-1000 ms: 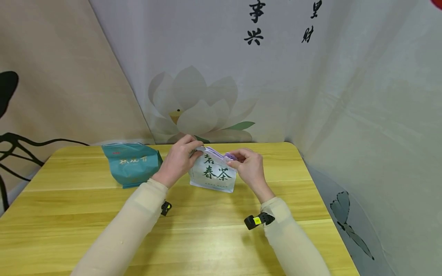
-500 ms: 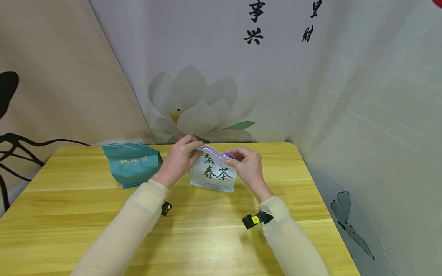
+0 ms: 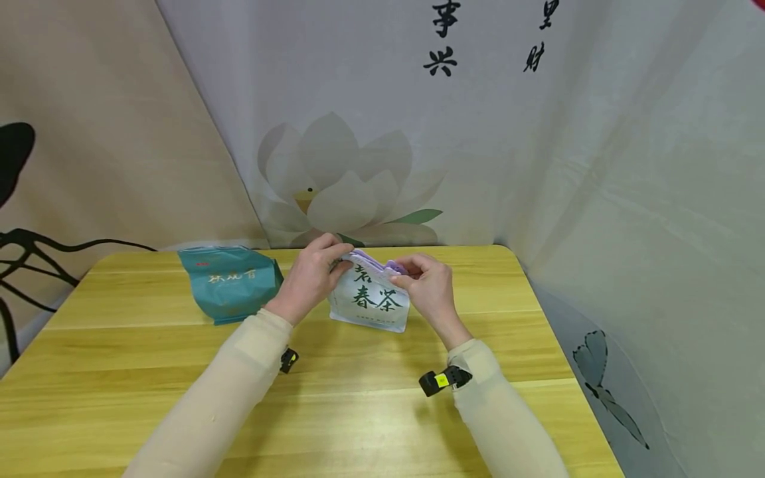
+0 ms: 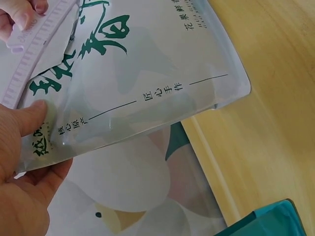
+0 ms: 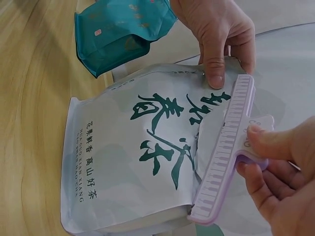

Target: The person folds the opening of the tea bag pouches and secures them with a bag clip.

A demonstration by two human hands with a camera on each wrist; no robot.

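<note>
A white tea bag (image 3: 367, 312) with green lettering stands tilted near the back middle of the table. Along its folded top lies a long lilac bag clip (image 5: 221, 157). My left hand (image 3: 311, 273) pinches the bag's top left corner, thumb on the printed front and fingers behind. With thumb and fingers, my right hand (image 3: 427, 285) pinches the clip's handle at the right of the top edge. In the left wrist view the bag's printed front (image 4: 157, 64) fills much of the picture, and the clip (image 4: 42, 49) runs past the left thumb.
A teal tea bag (image 3: 233, 285) stands on the wooden table (image 3: 335, 411), just left of my left hand. Behind the table's back edge hangs a pale curtain (image 3: 478, 146) with a printed lotus and black characters.
My right hand has shifted very slightly left along with the clip's handle. The left hand keeps its hold on the corner, and the teal bag stays put.
</note>
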